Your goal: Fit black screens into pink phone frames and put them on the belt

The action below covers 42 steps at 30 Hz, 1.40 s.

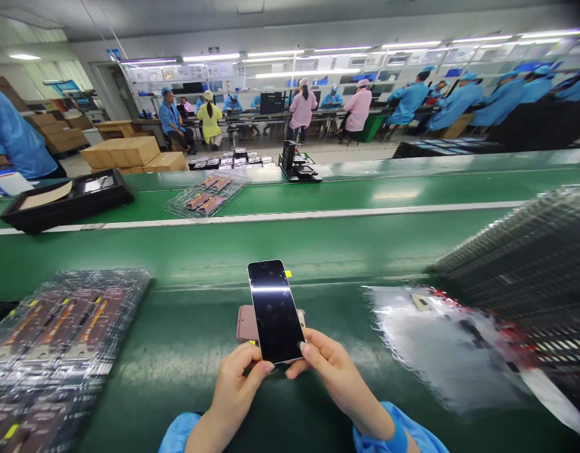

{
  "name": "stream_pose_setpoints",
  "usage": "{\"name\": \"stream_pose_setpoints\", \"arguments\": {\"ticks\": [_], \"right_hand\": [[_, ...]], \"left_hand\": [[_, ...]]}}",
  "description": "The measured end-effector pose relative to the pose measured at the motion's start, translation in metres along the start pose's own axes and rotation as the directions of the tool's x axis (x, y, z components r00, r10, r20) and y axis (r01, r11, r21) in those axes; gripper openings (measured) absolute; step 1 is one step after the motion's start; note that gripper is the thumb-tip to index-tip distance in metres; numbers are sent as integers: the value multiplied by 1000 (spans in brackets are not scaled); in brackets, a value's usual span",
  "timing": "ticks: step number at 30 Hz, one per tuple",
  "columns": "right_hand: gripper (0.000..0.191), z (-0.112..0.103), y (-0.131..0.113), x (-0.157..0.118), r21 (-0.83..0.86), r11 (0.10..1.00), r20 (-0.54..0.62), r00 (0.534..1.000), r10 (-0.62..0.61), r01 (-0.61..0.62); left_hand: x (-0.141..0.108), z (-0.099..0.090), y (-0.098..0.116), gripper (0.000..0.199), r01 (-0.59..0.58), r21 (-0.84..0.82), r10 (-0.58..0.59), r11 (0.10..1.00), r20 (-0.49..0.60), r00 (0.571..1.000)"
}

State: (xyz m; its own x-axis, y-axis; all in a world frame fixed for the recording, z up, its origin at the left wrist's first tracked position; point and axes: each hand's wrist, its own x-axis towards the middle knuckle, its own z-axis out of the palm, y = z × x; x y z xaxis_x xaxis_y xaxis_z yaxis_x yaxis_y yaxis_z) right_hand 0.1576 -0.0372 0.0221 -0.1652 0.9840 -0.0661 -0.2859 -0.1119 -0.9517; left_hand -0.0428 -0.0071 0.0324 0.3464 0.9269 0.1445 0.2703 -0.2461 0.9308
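My left hand (240, 377) pinches the lower left corner of the phone (277, 314), and my right hand (330, 371) grasps the lower right corner, its thumb reaching over the edge of the glass. The phone is above the near, middle part of the bench (177, 371), tilted, screen to me. To do this well, I think I should press only at the rims, because a thumb on glass can leave marks, and I should take care for the yellow tab (289, 274) at the right rim. Behind the phone is a pinkish panel (246, 324); whether they touch, I cannot tell. Clear trays (68, 327) lie toward the bench's left edge, plastic bags (412, 340) toward the right. Farther, near the far edge, stands a black fixture (297, 165).
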Motion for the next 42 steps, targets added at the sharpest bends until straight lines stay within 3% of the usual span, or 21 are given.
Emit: {"name": "stream_pose_setpoints", "arguments": {"ticks": [4,10,14,22,27,31,35,38,40,42], "right_hand": [[33,-2,3,-1,4,999,32,999,-33,33],[43,-1,4,-1,62,998,13,1000,-5,4],[52,-1,0,1,148,989,8,1000,14,-15],[50,-1,-1,0,128,992,17,1000,-10,8],[47,0,0,1,-26,999,3,1000,-30,30],[44,-3,-1,1,-60,998,16,1000,-20,21],[41,-7,0,0,-52,999,96,995,10,-5],[48,-5,7,2,-105,992,148,986,79,-64],[60,-2,16,3,-177,981,51,995,84,-74],[66,-2,29,5,-292,956,-99,995,-15,-14]], "left_hand": [[0,0,1,31,20,-48,-19,999,19,1000],[2,5,5,41,246,-274,-233,930,78,969],[6,3,4,43,332,-306,-307,892,130,943],[8,2,2,46,344,-351,-300,871,174,938],[6,1,-8,40,335,-380,-282,863,188,941],[10,-3,-8,44,335,-531,-209,778,284,936],[34,-19,5,56,354,-656,-224,667,276,935],[66,-37,10,47,428,-597,-319,679,286,904],[94,-46,7,41,449,-541,-372,711,254,893],[124,-52,0,35,426,-521,-407,740,156,900]]}}
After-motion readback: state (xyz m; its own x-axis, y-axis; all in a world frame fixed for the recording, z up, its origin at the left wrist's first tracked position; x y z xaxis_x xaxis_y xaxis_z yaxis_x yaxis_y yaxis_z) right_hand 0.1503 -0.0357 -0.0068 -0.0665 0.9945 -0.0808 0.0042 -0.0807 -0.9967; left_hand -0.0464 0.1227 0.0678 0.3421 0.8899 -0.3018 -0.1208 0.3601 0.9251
